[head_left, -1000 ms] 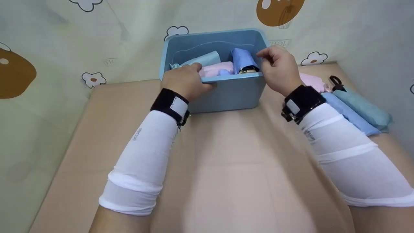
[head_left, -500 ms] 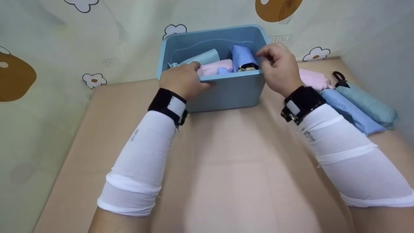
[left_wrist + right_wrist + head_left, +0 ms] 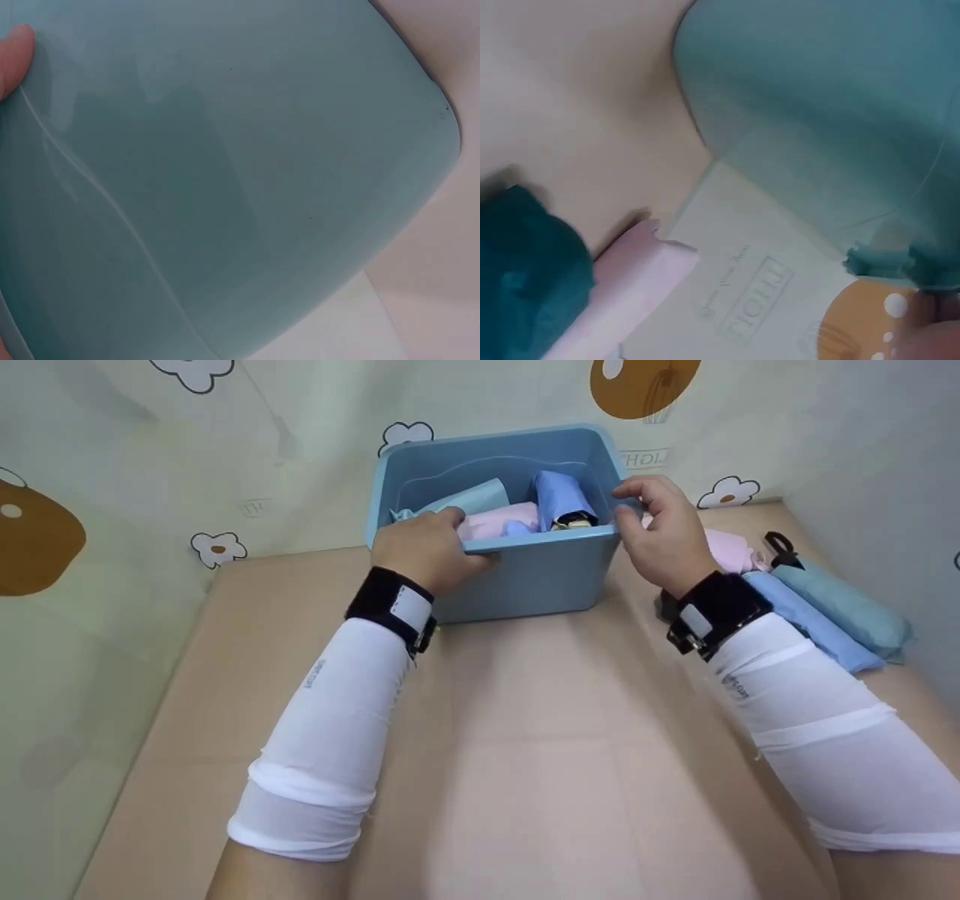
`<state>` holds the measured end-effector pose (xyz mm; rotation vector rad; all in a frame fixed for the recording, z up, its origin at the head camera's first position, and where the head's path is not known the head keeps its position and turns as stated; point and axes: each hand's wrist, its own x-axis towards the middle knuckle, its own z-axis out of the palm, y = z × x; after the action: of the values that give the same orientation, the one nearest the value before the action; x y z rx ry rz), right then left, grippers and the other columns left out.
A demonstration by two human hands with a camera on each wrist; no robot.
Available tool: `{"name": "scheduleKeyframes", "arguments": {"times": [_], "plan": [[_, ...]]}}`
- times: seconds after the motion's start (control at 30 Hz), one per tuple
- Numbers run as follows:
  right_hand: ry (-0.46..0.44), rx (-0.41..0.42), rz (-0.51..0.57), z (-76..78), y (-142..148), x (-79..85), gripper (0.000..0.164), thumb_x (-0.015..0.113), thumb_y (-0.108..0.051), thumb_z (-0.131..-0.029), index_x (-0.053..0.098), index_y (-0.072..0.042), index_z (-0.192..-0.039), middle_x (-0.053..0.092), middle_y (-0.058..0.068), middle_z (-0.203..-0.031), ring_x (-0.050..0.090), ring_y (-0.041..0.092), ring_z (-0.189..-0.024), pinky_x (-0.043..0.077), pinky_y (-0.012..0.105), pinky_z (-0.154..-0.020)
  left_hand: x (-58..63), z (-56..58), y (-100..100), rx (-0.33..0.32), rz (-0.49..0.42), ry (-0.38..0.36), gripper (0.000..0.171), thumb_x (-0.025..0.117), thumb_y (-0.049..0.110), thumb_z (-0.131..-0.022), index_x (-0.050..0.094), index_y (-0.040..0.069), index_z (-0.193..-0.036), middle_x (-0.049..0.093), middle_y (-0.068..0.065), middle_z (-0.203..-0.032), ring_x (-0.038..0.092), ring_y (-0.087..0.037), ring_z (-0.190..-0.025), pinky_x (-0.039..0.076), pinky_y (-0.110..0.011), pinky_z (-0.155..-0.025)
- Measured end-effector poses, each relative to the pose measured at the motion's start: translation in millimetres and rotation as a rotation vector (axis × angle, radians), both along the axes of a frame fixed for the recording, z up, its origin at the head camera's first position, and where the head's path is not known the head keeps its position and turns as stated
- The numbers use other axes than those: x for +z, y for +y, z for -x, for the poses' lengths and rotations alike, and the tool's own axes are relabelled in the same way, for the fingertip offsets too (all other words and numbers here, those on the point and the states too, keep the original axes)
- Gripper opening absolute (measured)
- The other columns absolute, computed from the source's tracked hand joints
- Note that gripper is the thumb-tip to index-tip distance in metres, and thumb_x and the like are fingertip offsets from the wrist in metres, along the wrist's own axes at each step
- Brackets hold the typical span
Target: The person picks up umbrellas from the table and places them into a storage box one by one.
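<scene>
A blue-grey plastic bin (image 3: 525, 577) stands upright near the wall. My left hand (image 3: 421, 544) grips its near rim at the left, thumb outside and the other fingers hidden over the edge; a fingertip (image 3: 13, 60) shows against the bin in the left wrist view. At the right rim is my right hand (image 3: 664, 532), fingers loosely bent and apart; whether it touches the rim is unclear. Inside the bin lie a light teal roll (image 3: 472, 499), a pink roll (image 3: 499, 520) and a blue roll (image 3: 561, 499) with a dark and gold end.
Right of the bin lie a pink roll (image 3: 727, 549), a blue roll (image 3: 814, 615) and a teal folded umbrella (image 3: 844, 607) with a black loop. A patterned wall covering (image 3: 300, 457) rises behind the tan table (image 3: 540, 780).
My right hand has shifted right and slightly down, its thumb and fingers spreading apart at the rim. The left hand keeps its hold, and the bin stays where it was.
</scene>
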<state>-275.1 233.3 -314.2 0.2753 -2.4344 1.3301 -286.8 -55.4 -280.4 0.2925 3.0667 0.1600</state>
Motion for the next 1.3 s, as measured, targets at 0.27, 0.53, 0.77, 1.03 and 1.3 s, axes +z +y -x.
{"name": "scheduleKeyframes", "arguments": {"times": [0.27,0.53,0.77,1.03,1.3], "plan": [[-0.113,0.004,0.047,-8.2,14.4,-5.1,0.036,0.05,-0.024,-0.109,0.068,-0.002,-0.131,0.051,0.004,-0.156,0.057,0.023,-0.125,0.059,0.019,-0.085,0.1,-0.6,0.5,0.002,-0.015,-0.002,0.079,0.058,0.07,-0.094,0.049,0.022,-0.156,0.069,-0.012,-0.135,0.062,-0.032,-0.105,0.054,-0.052,-0.099],[-0.203,-0.059,-0.026,-13.1,30.7,-2.6,0.043,0.05,-0.032,-0.109,0.061,-0.009,-0.144,0.057,0.008,-0.149,0.054,0.025,-0.127,0.053,0.037,-0.108,-0.6,-1.3,0.5,-0.01,-0.017,0.006,0.078,0.058,0.069,-0.094,0.05,0.021,-0.155,0.068,-0.012,-0.135,0.062,-0.033,-0.106,0.053,-0.052,-0.101],[-0.263,-0.094,-0.315,-18.9,63.0,-2.3,0.055,0.051,-0.035,-0.108,0.051,-0.003,-0.153,0.048,0.022,-0.16,0.036,0.04,-0.154,0.025,0.061,-0.126,-0.3,-0.8,-0.6,-0.004,0.003,0.005,0.081,0.056,0.071,-0.094,0.049,0.021,-0.156,0.069,-0.012,-0.133,0.063,-0.033,-0.103,0.055,-0.051,-0.096],[-0.33,-0.131,-0.504,-29.8,108.8,-8.5,0.067,0.057,-0.036,-0.104,0.041,0.004,-0.156,0.041,0.03,-0.16,0.029,0.054,-0.151,0.024,0.065,-0.123,-0.2,0.3,-0.7,-0.013,-0.005,0.018,0.08,0.057,0.071,-0.093,0.051,0.021,-0.155,0.07,-0.011,-0.132,0.064,-0.032,-0.101,0.056,-0.051,-0.095],[-0.489,-0.184,-0.581,-32.3,145.1,-26.3,0.084,0.054,-0.046,-0.104,0.025,0.009,-0.161,0.026,0.038,-0.164,0.017,0.067,-0.147,0.018,0.075,-0.119,-1.5,-0.3,-1.6,-0.012,0.001,0.02,0.08,0.056,0.071,-0.094,0.05,0.02,-0.155,0.07,-0.012,-0.13,0.064,-0.032,-0.1,0.056,-0.05,-0.094]]}}
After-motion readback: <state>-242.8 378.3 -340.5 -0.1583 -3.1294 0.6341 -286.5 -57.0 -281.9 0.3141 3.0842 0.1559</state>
